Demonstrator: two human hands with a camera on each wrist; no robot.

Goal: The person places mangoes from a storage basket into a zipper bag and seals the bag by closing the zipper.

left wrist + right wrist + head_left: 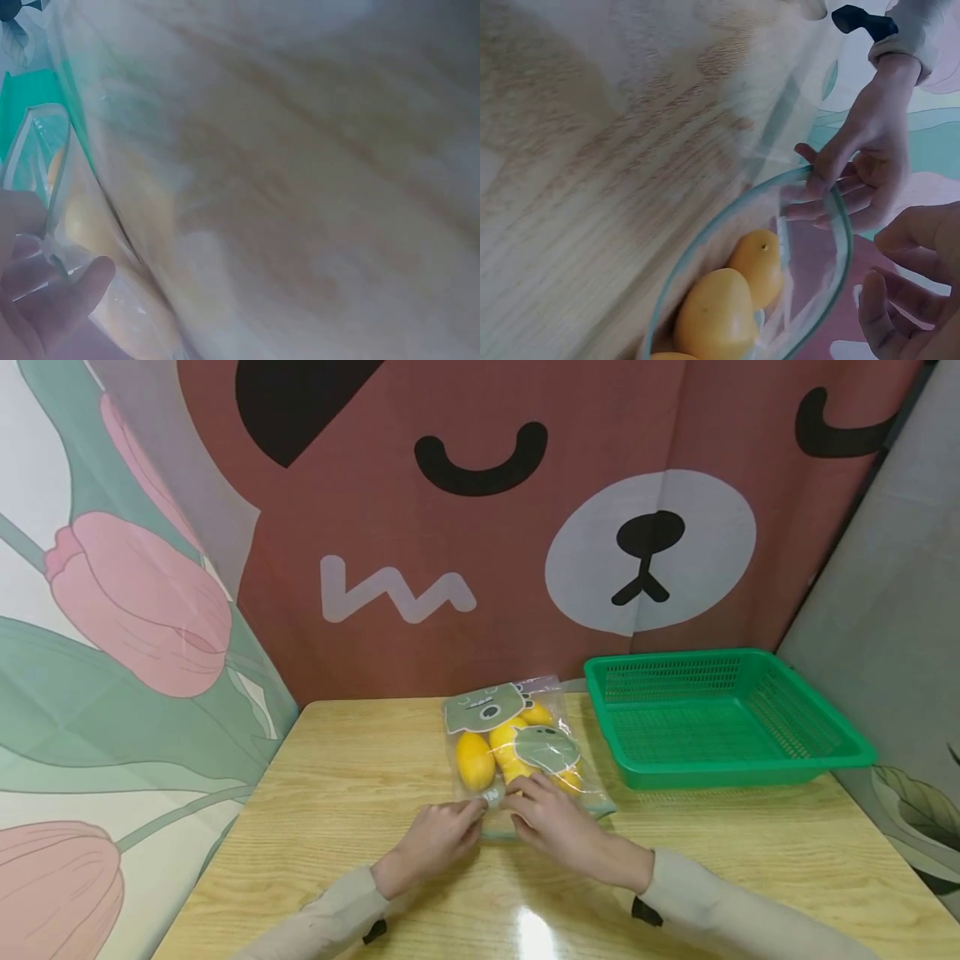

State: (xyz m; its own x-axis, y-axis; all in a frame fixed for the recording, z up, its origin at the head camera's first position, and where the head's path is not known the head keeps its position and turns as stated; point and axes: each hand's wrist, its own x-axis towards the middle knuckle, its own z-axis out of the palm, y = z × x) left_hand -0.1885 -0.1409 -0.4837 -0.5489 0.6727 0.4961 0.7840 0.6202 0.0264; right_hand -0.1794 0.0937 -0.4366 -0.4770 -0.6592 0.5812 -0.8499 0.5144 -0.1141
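Observation:
A clear plastic bag (491, 822) printed with green cartoon animals lies on the table, holding several yellow mangoes (476, 762). In the right wrist view its green-rimmed mouth gapes, with mangoes (716, 315) inside. My left hand (442, 835) pinches that rim at one end, as the right wrist view also shows at the left hand (874, 161). My right hand (558, 822) is over the mouth side of the bag. Seen close, the right hand (919, 281) has loosely bent fingers, thumb and fingertips apart, just beside the rim with nothing between them.
A green plastic basket (720, 772) with slotted walls stands at the right back of the wooden table (337, 777), close to the bag. Behind the table hangs a brown curtain (375, 660) with a bear face; a flowered cloth (150, 727) hangs at the left.

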